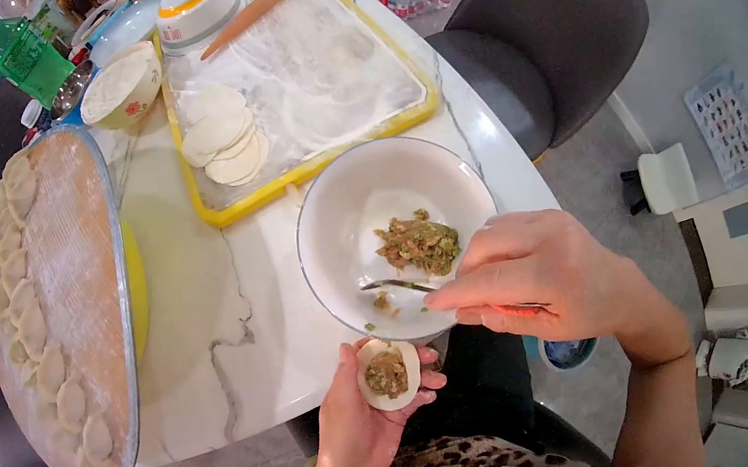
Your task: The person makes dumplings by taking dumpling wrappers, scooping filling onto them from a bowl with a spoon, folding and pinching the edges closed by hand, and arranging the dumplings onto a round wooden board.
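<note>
In my left hand (356, 417) lies a round dough wrapper (411, 389) with a mound of filling on it, the fingers curled around its edge. My right hand (542, 279) grips a spoon (393, 283) with a red handle. The spoon's metal end is inside the white bowl (330, 211), just below the heap of green and brown filling (420, 243). Small bits of filling stick to the bowl near the spoon. Left of the bowl's far side, several flat wrappers (219, 131) overlap on the floured board (319, 63) with a yellow rim.
Rows of dumplings (29, 319) lie on a round floured tray (83, 285) at the left. A rolling pin (260, 11), an upturned bowl (197, 14), a flour bowl (122, 83) and a green bottle (28, 59) stand farther back. A grey chair (547, 23) is at the right.
</note>
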Motion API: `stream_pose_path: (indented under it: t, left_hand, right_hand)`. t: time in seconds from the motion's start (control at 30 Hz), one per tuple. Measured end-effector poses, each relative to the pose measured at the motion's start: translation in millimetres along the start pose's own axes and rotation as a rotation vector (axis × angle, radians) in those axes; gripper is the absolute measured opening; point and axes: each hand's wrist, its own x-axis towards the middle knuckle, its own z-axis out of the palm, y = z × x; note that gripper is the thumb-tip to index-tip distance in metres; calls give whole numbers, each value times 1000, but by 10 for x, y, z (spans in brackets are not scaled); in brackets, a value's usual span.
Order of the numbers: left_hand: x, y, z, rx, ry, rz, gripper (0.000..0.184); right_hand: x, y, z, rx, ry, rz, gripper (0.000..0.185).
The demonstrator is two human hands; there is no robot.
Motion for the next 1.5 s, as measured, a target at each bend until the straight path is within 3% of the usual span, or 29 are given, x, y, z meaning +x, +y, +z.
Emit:
stream_pose_path:
  t: [0.27,0.33,0.47,0.53,0.7,0.8,0.97,1.1,1.2,1.4,1.5]
  left_hand:
    - [-15,99,287,151,183,44,53]
    - [-27,110,338,155,190,65,51]
    - [-47,116,347,176,148,113,46]
    - [-46,109,360,171,163,127,50]
    - [-25,91,358,161,60,157,51]
    - [-20,38,356,77,73,183,52]
    - [-28,-24,204,32,-46,205,51]
    - [-62,-61,197,-21,-10,195,50]
    - [-62,-109,136,-42,-67,206,50]
    - [-76,-135,77,-35,-98,227,49]
    - [-87,-106,87,-43,34,210,48]
  right_hand:
    - [-109,25,-4,84,-114,28,22]
    - [-206,-9,66,170,63,30,24]
    - [-336,-192,-26,249,74,130,20]
    - [-483,-234,-42,382,116,192,27]
    - [-601,-284,265,289,122,61,32]
    - [-691,-305,435,37,133,-115,37]
    - [-809,-395,413,-78,205,-210,32]
    - [-825,-518,347,173,337,29,20]
    - [-755,-541,412,650,350,369,20]
    - [-704,-520,495,682,368,513,20]
    - [-728,-425,263,623,476,437,19]
